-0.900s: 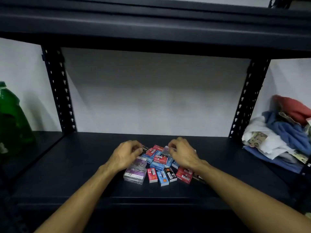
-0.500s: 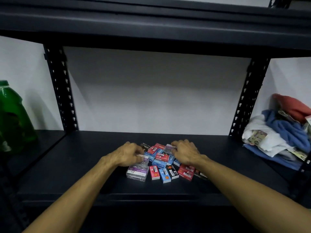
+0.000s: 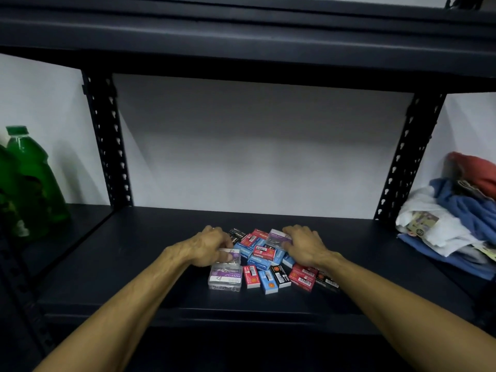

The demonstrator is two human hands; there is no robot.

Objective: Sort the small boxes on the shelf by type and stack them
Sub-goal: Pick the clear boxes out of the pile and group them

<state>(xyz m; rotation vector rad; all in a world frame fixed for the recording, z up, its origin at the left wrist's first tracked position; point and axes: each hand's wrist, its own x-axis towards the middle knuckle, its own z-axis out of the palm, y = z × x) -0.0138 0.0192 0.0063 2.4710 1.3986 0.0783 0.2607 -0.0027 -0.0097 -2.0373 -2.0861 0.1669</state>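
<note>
On the middle shelf [image 3: 161, 277] of a dark metal rack, a mixed heap of small boxes [image 3: 268, 260] lies near the front edge, between the person's two hands. The left hand [image 3: 208, 247] curls over a clear paper clip box [image 3: 231, 255] with a purple label, its grip closed on it, thumb along the near side. That box sits just behind, maybe partly on, a second clear box [image 3: 225, 276] whose label reads "PAPER CLIP", seen upside down. The right hand [image 3: 304, 245] lies over the far right of the heap, fingers bent onto a third clear box [image 3: 279, 237]; whether this grip has truly closed on it I cannot tell.

The blue boxes [image 3: 259, 261] carry the word "Staples", and a red box [image 3: 264, 252] on top shows a white barcode sticker. Other red, blue and black boxes show barcodes and an orange round mark; the smaller print is too small to read.

The likely trouble is the heap itself: the boxes overlap and lean on one another, so lifting a clear box from either side could drag or tip its neighbours, and those in the front row stand near enough the shelf edge to be pushed off. The smooth plastic boxes may also slide when stacked.

Green bottles [image 3: 29, 181] stand on the left bay, folded cloths [image 3: 456, 218] on the right, both well apart from the heap.
</note>
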